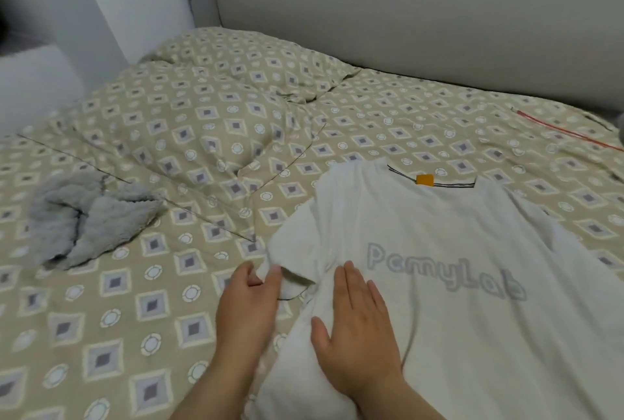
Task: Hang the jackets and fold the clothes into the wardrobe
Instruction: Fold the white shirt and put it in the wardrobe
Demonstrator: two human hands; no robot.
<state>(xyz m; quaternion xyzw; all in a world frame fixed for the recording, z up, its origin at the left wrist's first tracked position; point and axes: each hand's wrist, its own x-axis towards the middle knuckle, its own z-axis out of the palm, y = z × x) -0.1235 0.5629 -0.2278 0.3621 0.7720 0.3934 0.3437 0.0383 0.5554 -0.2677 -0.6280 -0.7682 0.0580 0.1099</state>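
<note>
Head view, right hand point(354, 328): flat, pressing white T-shirt point(456, 318) at near edge of bed point(135, 335).
Left hand point(250, 305): pinches sleeve point(300, 244) hem.
Risk: sleeve fold probably bunches or skews if pressing palm slips.
Far left edge: grey fleece point(87, 220), crumpled.

Grey fleece point(91, 217) lies far left; bedspread point(141, 318) between open.

White t-shirt point(439, 224) matt soft cloth; grey garment point(91, 217) fuzzy fleece; bedsheet point(135, 301) printed matt cotton-like cloth.
</note>
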